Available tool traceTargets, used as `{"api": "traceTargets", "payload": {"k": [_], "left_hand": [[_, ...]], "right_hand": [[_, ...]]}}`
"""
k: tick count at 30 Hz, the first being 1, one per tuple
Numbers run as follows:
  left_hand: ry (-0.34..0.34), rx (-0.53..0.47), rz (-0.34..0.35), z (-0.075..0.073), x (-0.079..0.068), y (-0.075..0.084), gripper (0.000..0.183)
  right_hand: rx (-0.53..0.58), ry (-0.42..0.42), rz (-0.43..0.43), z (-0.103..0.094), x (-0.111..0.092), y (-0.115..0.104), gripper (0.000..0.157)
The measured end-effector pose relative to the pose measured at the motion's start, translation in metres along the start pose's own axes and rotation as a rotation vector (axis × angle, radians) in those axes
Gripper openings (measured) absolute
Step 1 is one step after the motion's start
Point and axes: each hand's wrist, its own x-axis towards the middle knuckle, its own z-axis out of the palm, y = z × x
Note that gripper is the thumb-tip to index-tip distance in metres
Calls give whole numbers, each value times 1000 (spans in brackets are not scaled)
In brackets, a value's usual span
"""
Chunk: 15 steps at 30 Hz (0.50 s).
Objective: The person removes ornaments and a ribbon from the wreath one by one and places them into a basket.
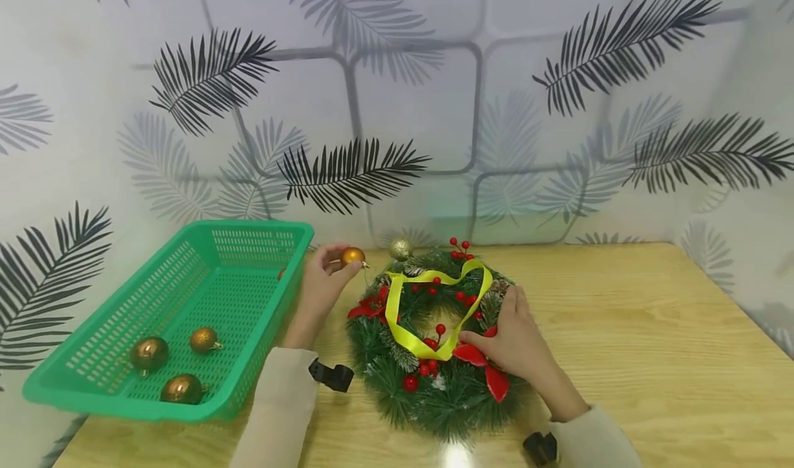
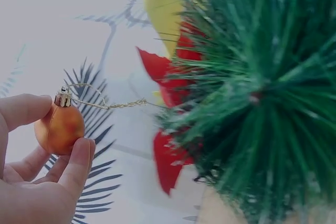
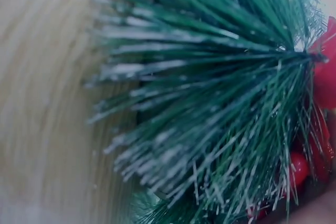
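My left hand (image 1: 325, 275) pinches a small orange Christmas bauble (image 1: 353, 256) between thumb and fingers, just left of a green wreath (image 1: 453, 406). In the left wrist view, a thin gold cord (image 2: 110, 106) runs from the cap of the bauble (image 2: 60, 129) towards the wreath's needles. My right hand (image 1: 521, 340) grips the wreath's right side, thumb over a red flower (image 1: 473, 355) and the other fingers partly hidden at the outer edge. On the wreath lie a yellow ribbon loop (image 1: 400, 330), red berries and a gold glitter bauble (image 1: 400, 249) at its back.
A green plastic basket (image 1: 214, 225) stands on the left of the wooden table (image 1: 651, 358). Inside it lie a brown bauble (image 1: 149, 353), other baubles and a bit of red by the right wall. Behind the table hangs a leaf-patterned backdrop (image 1: 409, 109).
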Motion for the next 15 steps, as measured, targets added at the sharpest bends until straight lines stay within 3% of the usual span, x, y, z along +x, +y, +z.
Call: {"api": "traceTargets", "payload": {"k": [6, 15], "left_hand": [[13, 0, -12, -9, -2, 8, 38], [-31, 78, -12, -24, 3, 32, 42]], "right_hand": [[22, -53, -28, -3, 5, 4, 116], [2, -83, -84, -3, 14, 15, 118]]}}
